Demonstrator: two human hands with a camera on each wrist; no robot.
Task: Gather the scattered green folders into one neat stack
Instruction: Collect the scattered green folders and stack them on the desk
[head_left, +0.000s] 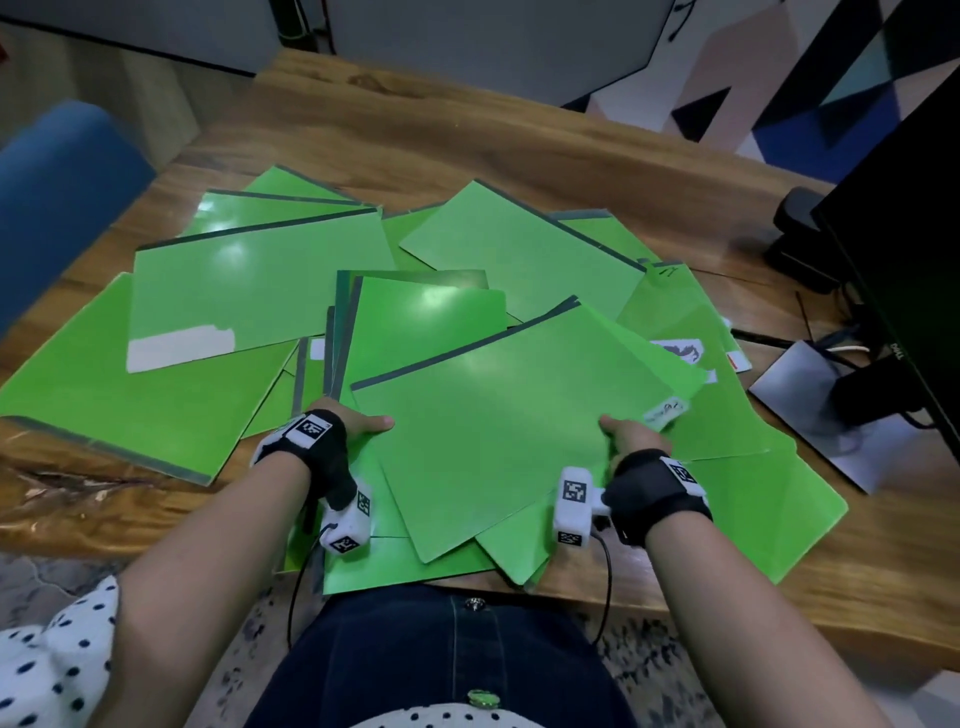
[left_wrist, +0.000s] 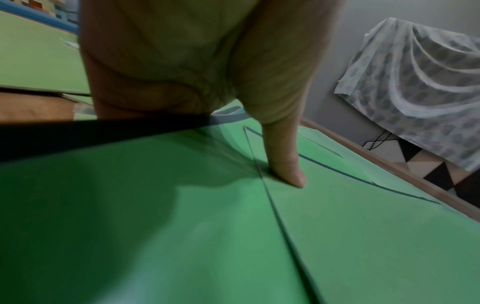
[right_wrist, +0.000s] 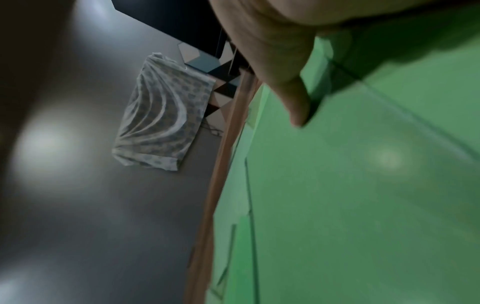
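Several green folders (head_left: 249, 291) with dark spines lie fanned and overlapping across the wooden table (head_left: 415, 130). A skewed top folder (head_left: 509, 415) sits nearest me over a loose pile. My left hand (head_left: 363, 423) grips its left edge, thumb on top (left_wrist: 288, 172), fingers hidden underneath. At the folder's right edge my right hand (head_left: 631, 434) grips the same way, thumb (right_wrist: 296, 107) pressed on the green surface (right_wrist: 363, 185). Both wrists wear black bands with white marker blocks.
A black monitor (head_left: 904, 249) on a silver stand (head_left: 826, 410) with cables stands at the right. A black object (head_left: 800, 234) sits behind it. A blue chair (head_left: 57, 192) is at the left. Folders overhang the near table edge (head_left: 727, 597).
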